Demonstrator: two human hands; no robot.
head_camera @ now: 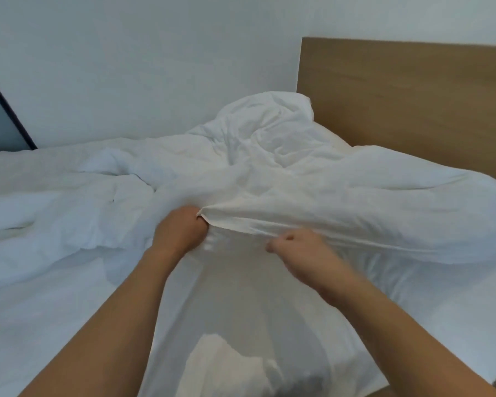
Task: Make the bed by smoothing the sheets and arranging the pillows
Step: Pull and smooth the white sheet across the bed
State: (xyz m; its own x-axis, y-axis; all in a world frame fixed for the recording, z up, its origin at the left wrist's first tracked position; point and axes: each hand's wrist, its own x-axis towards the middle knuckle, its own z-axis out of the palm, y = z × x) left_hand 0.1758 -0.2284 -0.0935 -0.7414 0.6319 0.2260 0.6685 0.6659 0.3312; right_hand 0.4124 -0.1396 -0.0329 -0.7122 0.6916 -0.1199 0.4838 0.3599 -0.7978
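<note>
Smoothing step: left hand (181, 230) clenches the duvet (298, 196) edge, right hand's (301, 247) grip unclear; next, pull toward 6 o'clock.

walls: plain white wall (143, 53) all round, nothing on it
furniture: light wooden headboard (413, 93) flat against the wall on the right
left edge: dark-framed panel (0, 121), slanted, greyish
light: soft and even

Hidden fingers, blurred hand

The left hand's (181, 227) fingertips vanish under the crumpled white duvet's (269, 173) edge; the right hand (301, 247), beside it, is motion-blurred, its grip unclear.
</note>
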